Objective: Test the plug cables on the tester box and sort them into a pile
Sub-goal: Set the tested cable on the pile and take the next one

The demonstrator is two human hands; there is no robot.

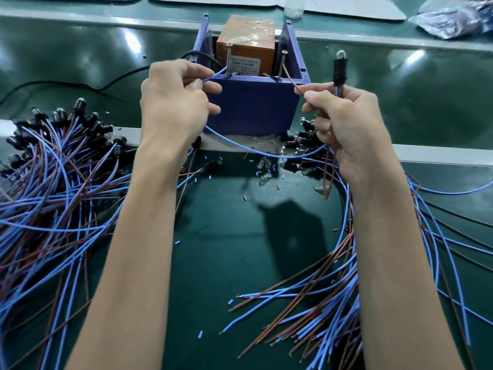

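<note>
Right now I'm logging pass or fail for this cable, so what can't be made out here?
Head view only:
- Bulb of the held cable: too small and glary to tell lit or not.
- Label on the orange block: print blurred.
- Blue wire tip at the left screw: contact too small to confirm.
- Left pile: cut off by the frame's left edge.

Single head cam, close above the tester box (252,102), facing forward-down; bench beyond it cropped.
</note>
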